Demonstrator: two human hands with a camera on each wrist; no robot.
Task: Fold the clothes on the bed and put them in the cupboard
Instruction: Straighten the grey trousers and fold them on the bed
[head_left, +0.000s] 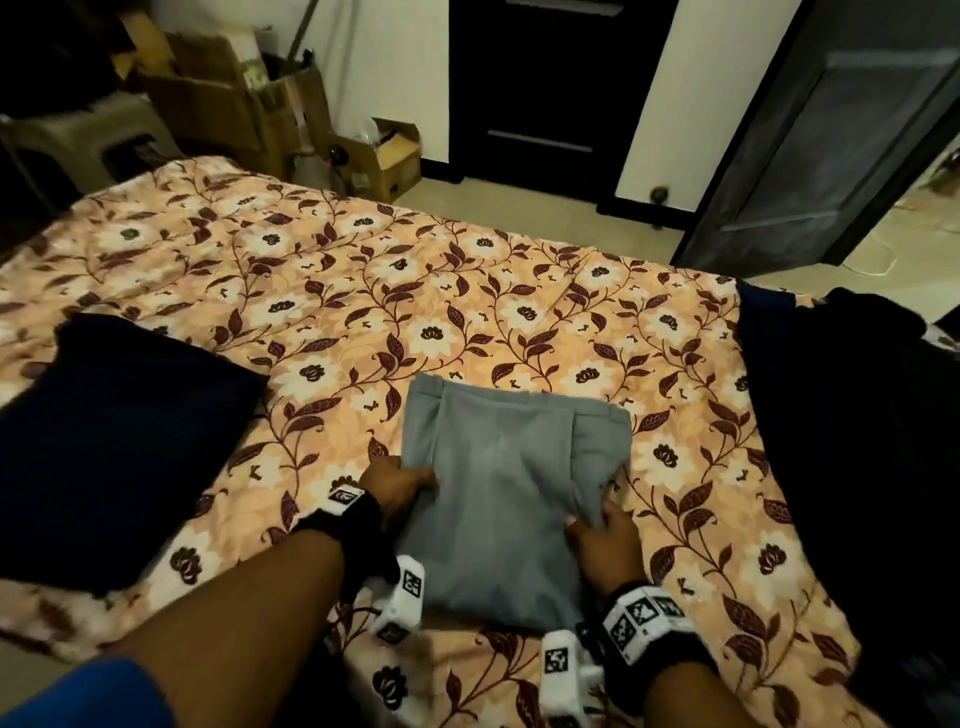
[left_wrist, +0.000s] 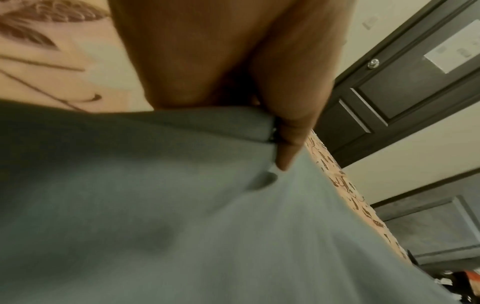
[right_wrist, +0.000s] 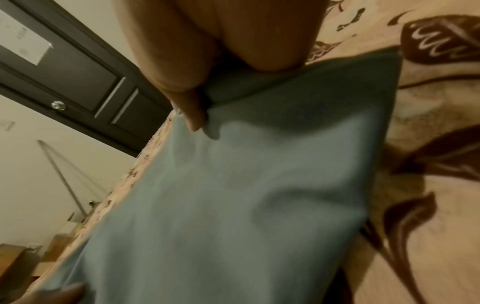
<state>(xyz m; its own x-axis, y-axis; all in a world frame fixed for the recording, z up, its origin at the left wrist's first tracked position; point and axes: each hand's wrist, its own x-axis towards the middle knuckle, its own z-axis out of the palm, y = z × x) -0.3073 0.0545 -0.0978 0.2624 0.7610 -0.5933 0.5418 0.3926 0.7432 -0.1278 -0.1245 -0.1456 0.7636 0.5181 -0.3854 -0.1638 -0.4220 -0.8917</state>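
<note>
A folded grey garment (head_left: 506, 488) lies on the floral bedspread (head_left: 363, 291) near the front edge. My left hand (head_left: 397, 480) grips its left edge, thumb on top and fingers tucked under. My right hand (head_left: 602, 535) pinches the right edge the same way. The left wrist view shows the left hand (left_wrist: 280, 144) pinching the grey garment (left_wrist: 182, 226), thumb against the fold. In the right wrist view the right hand (right_wrist: 194, 107) clamps the grey garment (right_wrist: 233, 195) at its edge. A dark cupboard (head_left: 556, 88) stands against the far wall.
A folded dark navy garment (head_left: 109, 447) lies on the bed at the left. A pile of black clothes (head_left: 852, 441) lies at the right edge. Cardboard boxes (head_left: 244, 98) and a plastic stool (head_left: 78, 135) stand beyond the bed. An open grey door (head_left: 815, 135) is at the right.
</note>
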